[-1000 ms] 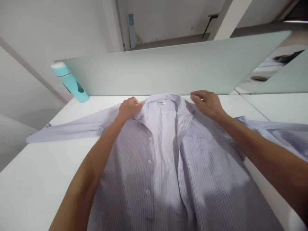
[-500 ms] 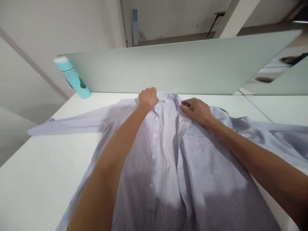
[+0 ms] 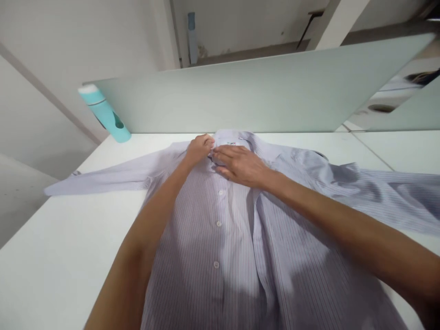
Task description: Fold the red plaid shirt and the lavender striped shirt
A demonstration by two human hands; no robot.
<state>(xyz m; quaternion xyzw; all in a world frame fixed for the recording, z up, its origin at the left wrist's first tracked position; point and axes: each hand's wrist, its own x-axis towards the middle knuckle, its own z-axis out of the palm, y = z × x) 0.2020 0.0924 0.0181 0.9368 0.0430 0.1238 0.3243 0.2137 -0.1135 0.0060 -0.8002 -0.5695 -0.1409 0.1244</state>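
A pale lilac striped button-up shirt (image 3: 192, 229) lies front side up, with its front unbuttoned and parted. Along one front edge runs a row of white buttons (image 3: 219, 223). At the collar (image 3: 230, 134), my left hand (image 3: 200, 146) has its fingers bent and pressed together on the collar's left side. Close beside it, my right hand (image 3: 239, 164) lies across the neck opening, fingers stretched out and touching the fabric at that same side. It partly covers the label (image 3: 231, 144) inside the collar. My fingers hide the collar tip.
The shirt rests on a white table (image 3: 82, 243) with its sleeves spread to both sides. A frosted glass panel (image 3: 233, 96) rises along the table's back edge. A turquoise bottle-shaped object (image 3: 106, 114) stands at the far left corner. A seam crosses the table at right.
My right hand has moved left from the collar's right side, across the neck opening, to beside my left hand. My left hand has shifted slightly left and down.
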